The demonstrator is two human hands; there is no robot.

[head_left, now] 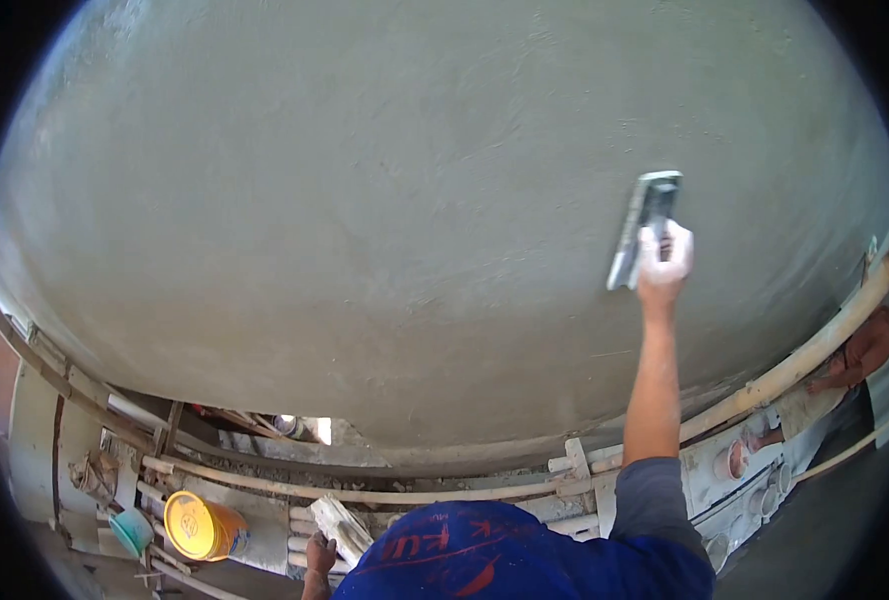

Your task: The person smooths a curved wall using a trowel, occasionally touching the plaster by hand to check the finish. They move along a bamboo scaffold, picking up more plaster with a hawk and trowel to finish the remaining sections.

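My right hand [667,252], white with plaster, is closed round the handle of a plastering trowel [629,238]. The trowel's long flat blade lies against the wet grey plaster wall [395,200], right of the middle. Low in the view, my left hand [321,552] is closed at the edge of a whitish, plaster-caked board [341,528]. My blue cap [465,550] hides part of the space beside that board.
Bamboo scaffold poles [365,492] run along the wall's foot. A yellow bucket [197,526] and a green tub [132,531] stand at the lower left. At the right, another person's arm [850,360] shows behind a thick pole [815,350], near a pinkish bucket [732,460].
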